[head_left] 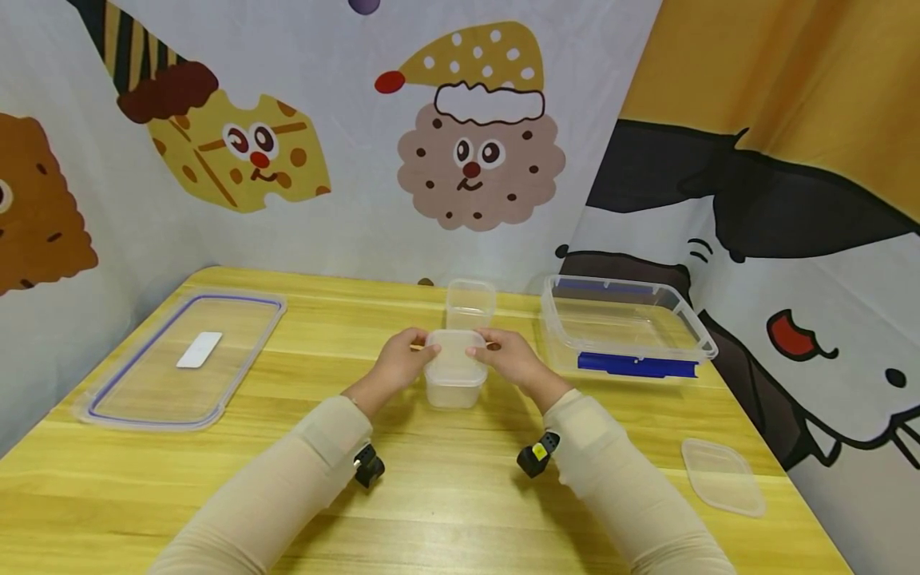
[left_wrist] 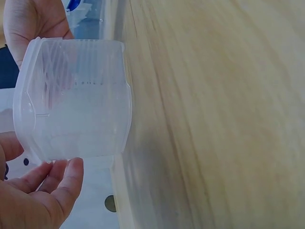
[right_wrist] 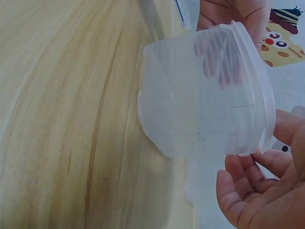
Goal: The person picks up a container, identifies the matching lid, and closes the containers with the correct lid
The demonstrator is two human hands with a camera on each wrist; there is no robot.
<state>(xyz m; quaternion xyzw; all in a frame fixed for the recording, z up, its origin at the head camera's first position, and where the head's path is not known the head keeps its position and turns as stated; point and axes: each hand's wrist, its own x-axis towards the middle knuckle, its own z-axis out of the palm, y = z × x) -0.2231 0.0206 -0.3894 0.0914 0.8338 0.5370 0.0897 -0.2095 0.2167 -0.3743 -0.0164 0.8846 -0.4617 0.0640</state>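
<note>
Head view: bright, even light.
Tabletop (head_left: 446, 503): pale glare; soft shadows beneath sleeves (head_left: 280, 475).
Wrist views: dimmer, bluish.
Container (left_wrist: 81, 105): hazy, focus uncertain.

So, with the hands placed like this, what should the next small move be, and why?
Probably press down the lid of the held container along its edge. The lid already covers the container, and the left hand and right hand grip it from opposite sides. Whether it is fully seated is hard to tell, so a firm press seems sensible.
</note>
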